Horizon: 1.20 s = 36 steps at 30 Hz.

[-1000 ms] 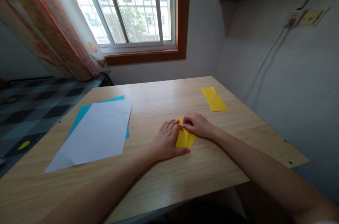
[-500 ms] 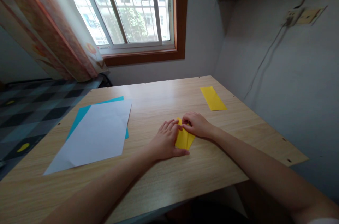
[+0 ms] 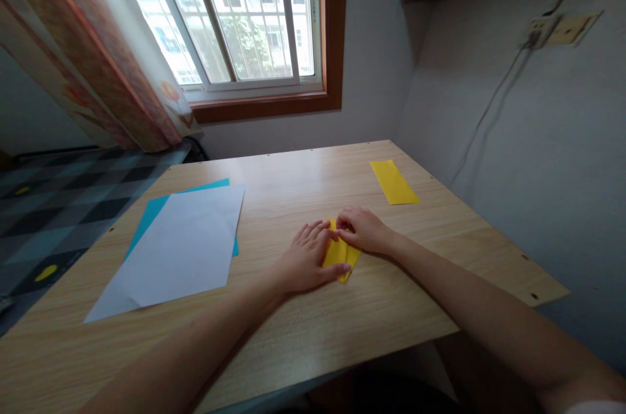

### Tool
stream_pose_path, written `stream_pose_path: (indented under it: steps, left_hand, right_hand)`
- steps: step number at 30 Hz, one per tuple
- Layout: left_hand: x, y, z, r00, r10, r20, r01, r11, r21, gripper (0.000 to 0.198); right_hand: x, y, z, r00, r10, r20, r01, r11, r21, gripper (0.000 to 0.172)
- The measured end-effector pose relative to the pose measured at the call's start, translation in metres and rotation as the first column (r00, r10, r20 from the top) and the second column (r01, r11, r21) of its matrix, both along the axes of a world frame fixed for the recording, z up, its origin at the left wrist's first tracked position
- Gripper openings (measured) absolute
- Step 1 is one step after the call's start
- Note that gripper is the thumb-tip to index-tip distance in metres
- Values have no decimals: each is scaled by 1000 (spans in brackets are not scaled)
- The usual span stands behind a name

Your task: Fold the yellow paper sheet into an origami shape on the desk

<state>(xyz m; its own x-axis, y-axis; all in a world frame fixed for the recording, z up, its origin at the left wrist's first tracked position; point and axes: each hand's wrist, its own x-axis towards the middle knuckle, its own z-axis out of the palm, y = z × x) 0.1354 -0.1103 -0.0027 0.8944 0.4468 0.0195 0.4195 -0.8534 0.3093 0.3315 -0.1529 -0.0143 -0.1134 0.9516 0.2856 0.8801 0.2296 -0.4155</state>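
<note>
A small folded piece of yellow paper (image 3: pixel 336 253) lies on the wooden table near its middle, a crease running down it. My left hand (image 3: pixel 308 256) rests flat on its left side, fingers stretched out and thumb lying across the lower part. At the upper right edge of the paper, my right hand (image 3: pixel 360 228) is closed, thumb and curled fingers pinching it. Parts of the paper are hidden beneath both hands.
On the table (image 3: pixel 288 186), a white sheet (image 3: pixel 180 251) overlaps a teal sheet (image 3: pixel 147 221) at the left. A yellow paper strip (image 3: pixel 394 182) lies at the back right. Walls and a window (image 3: pixel 244 16) stand beyond.
My left thumb has moved up from below the yellow paper onto its lower part. The right hand has hardly moved and keeps its pinch.
</note>
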Motion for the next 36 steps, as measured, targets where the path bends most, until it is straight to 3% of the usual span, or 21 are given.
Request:
stream_pose_path:
  steps: [2,6,11,19,28,36]
  left_hand:
    - [2,-2,-5,999,23,27,-24,998,53,66]
    - [3,-3,-10,1000,22,20,-24,995,101,71]
    - [2,-1,-7,1000,-1,-8,2,996,94,84]
    - [1,-2,-5,1000,5,-24,-3,996,84,81]
    - [1,0,-10,999,4,48,-8,996,85,86]
    - [1,0,-8,999,-10,36,7,996,88,87]
  right_hand:
    - [0,0,-1,1000,-2,-2,2,1000,2,13]
    - [1,0,-1,1000,3,-5,-3,1000,2,14]
    - [0,0,-2,1000,3,-10,-3,1000,0,14]
    - [9,-5,8,999,30,-19,-30,999,-23,10]
    - [15,-21,7,997,38,72,-32,996,-89,65]
    - [6,-22,-1,995,-12,99,26,989,-146,82]
